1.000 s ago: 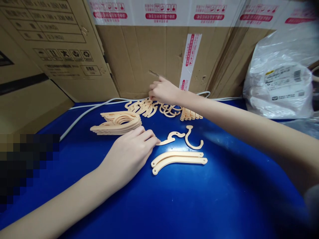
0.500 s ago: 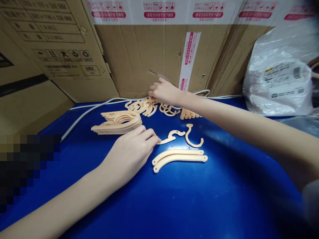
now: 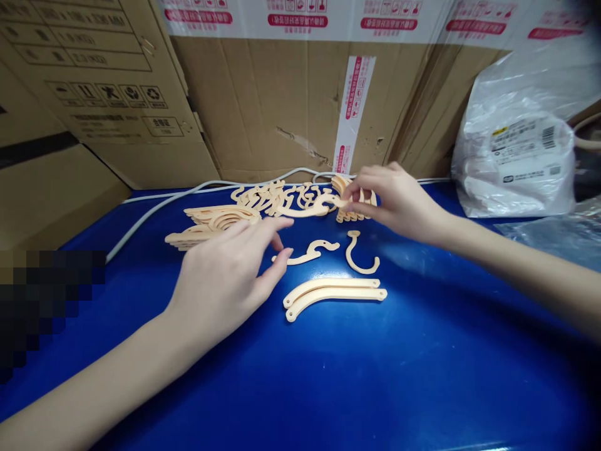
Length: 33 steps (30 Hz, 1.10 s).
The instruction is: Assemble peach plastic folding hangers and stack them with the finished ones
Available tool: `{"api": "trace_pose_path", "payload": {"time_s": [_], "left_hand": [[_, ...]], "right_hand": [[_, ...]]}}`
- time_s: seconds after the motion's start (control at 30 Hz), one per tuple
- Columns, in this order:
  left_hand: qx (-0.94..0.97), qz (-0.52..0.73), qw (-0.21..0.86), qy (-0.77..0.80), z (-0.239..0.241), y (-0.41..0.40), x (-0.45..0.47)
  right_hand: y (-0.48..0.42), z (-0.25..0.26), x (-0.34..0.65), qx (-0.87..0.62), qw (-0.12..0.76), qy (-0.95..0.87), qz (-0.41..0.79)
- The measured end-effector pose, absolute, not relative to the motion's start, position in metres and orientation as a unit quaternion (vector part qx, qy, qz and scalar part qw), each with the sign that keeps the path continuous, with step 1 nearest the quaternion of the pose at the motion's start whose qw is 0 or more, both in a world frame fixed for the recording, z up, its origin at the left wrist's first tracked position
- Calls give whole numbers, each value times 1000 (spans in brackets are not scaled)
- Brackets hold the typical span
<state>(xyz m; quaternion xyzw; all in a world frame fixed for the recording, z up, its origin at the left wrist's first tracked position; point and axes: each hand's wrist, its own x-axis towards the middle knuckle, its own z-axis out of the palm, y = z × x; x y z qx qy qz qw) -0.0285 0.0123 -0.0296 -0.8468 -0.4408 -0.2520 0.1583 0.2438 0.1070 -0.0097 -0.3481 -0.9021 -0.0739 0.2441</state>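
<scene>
A clear plastic bag bearing a white label stands at right, its contents hard to make out. Above a blue table, the right hand pinches a beige curved piece by its hooked end; the piece extends leftward from the fingertips, long axis side to side. The left hand, thumb and forefinger parted, is at a matching piece lying on the table.

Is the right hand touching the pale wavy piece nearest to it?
Touching: the head view shows the right hand pinching the pale wavy piece at its right-hand end.
</scene>
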Motion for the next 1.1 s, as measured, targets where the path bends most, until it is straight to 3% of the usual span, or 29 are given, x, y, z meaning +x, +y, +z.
{"api": "trace_pose_path", "payload": {"time_s": [0.2, 0.53, 1.1], "left_hand": [[-865, -260, 164, -396, -27, 16, -27], [-919, -190, 63, -341, -36, 29, -34], [-923, -168, 127, -323, -41, 29, -31]], "right_hand": [[67, -37, 245, -348, 267, -898, 40], [56, -54, 242, -324, 281, -903, 27], [58, -61, 241, -297, 266, -916, -38]]}}
